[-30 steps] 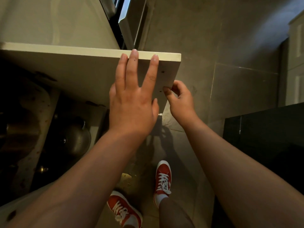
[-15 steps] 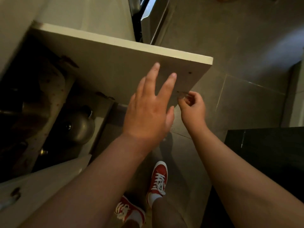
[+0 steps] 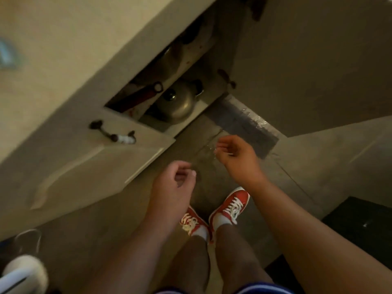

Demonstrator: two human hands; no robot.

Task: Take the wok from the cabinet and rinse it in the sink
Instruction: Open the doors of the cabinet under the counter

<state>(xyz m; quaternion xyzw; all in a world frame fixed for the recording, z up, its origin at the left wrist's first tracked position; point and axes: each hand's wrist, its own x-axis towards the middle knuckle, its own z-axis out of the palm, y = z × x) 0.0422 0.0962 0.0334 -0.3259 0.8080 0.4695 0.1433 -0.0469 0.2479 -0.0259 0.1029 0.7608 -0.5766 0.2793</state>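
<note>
— What do we hold?
— Nothing: our left hand (image 3: 172, 183) and right hand (image 3: 235, 154) hang loosely curled above red canvas sneakers (image 3: 230, 205); both have left the door.
— The wok?
— Beyond, a domed, dull-metal piece (image 3: 177, 106) sits in the open cabinet (image 3: 210, 85), maybe the wok.

Domed lid (image 3: 179, 102) at frame centre inside cabinet: dull brushed metal, soft sheen, dark knob. Cabinet door (image 3: 89, 166) at left: cream painted panel, matt, smooth. Door handle (image 3: 113, 132): dark metal, white glossy middle piece. Floor (image 3: 307, 149): grey tile, matt, wet glints beside dark plinth strip. Shoes (image 3: 231, 205) at lower centre: red canvas cloth, white laces.
</note>
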